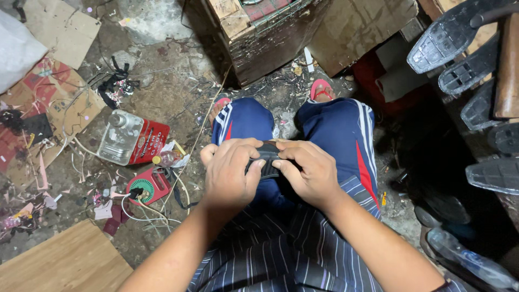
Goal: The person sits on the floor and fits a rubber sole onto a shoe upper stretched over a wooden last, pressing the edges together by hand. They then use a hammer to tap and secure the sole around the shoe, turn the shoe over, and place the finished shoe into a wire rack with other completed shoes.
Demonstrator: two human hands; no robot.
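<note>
My left hand (231, 172) and my right hand (309, 172) meet over my lap and together grip a small black strap-like piece (267, 160). Fingers of both hands press on it, so most of the piece is hidden. Below the hands are my knees in blue trousers (340, 130) with white and red stripes. My feet in pink sandals (322, 89) rest on the dirty floor.
On the floor to the left lie a clear plastic jug with a red label (130, 139), a red and green device (147, 185) with white cords, cardboard and scraps. A wooden board (59, 262) sits bottom left. A worn wooden crate (259, 32) stands ahead; black shoe soles (459, 48) stack at right.
</note>
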